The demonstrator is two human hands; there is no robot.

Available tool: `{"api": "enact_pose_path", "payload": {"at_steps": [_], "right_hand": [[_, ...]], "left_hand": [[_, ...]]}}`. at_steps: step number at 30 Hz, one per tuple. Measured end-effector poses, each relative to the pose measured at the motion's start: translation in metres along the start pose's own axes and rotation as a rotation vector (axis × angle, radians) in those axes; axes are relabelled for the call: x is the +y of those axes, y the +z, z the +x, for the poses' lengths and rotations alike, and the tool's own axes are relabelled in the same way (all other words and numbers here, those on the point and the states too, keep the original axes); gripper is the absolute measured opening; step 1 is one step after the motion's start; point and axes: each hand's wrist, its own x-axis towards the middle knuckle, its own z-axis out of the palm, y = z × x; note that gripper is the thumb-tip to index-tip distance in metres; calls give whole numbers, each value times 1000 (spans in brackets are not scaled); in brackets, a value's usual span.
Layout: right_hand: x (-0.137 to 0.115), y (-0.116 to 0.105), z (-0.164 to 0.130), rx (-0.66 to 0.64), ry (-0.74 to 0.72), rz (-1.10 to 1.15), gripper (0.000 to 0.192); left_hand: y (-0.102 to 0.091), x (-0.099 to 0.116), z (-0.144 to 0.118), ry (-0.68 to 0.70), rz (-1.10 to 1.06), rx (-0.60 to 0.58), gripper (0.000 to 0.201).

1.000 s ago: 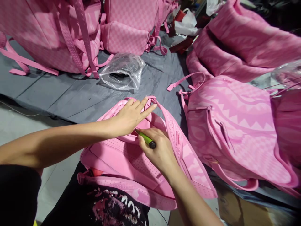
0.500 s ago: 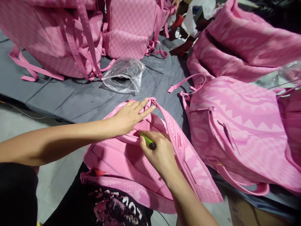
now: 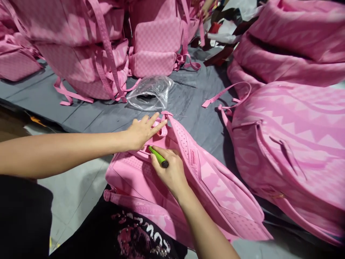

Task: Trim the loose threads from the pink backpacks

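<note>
A pink backpack point(image 3: 129, 174) lies across my lap and the table's edge, its padded back and shoulder straps facing up. My left hand point(image 3: 141, 133) lies on its upper end, fingers spread beside a small strap loop point(image 3: 163, 130). Below it, my right hand point(image 3: 171, 171) is closed around a green pen-like tool point(image 3: 159, 157) with a black end. The tool's front end points at the backpack's upper back panel near my left fingertips; I cannot make out its exact kind. One patterned shoulder strap point(image 3: 185, 145) runs down to the right of my right hand.
A clear plastic bag point(image 3: 152, 94) lies on the grey-covered table point(image 3: 107, 117). Pink checked backpacks point(image 3: 157, 36) stand behind it. At right is another pink patterned backpack point(image 3: 293, 144), with stacked pink bags point(image 3: 291, 46) behind. Scraps point(image 3: 222, 37) lie at the back, near another person's hand point(image 3: 207, 9).
My view has shifted, so the table things appear farther right. My right hand and the green tool have moved left along the backpack's upper panel. My left hand stays on its upper end.
</note>
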Motion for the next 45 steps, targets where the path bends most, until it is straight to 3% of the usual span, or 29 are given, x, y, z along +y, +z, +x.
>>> {"api": "enact_pose_path", "payload": {"at_steps": [5,12,16,21,25,30,34,40,45], "right_hand": [[2,-10,0,-6,9,57,28],[3,-20,1,-67,-7,70,27],[2,-16,6,-59,9,70,27],[-3,-1,14,-56,9,35,27],[-2,1,13,9,31,-32,29],[-2,0,15,-67,48,1,27],[-7,2,20,-38,76,-51,27],[-11,3,24,-54,128,-104,27],[-7,2,25,-122,148,34,27]], "left_hand": [[-5,-10,-2,84,-37,-28,111],[-9,-22,-8,129,-134,-41,118],[-8,-21,-2,126,-149,-54,118],[9,-22,2,74,-166,6,113],[27,-26,-5,-114,-334,82,122],[24,-28,0,-145,-378,-65,123],[14,-25,5,-196,-369,-167,121],[15,-24,6,-201,-398,-186,119],[24,-29,8,-159,-398,-139,120]]}}
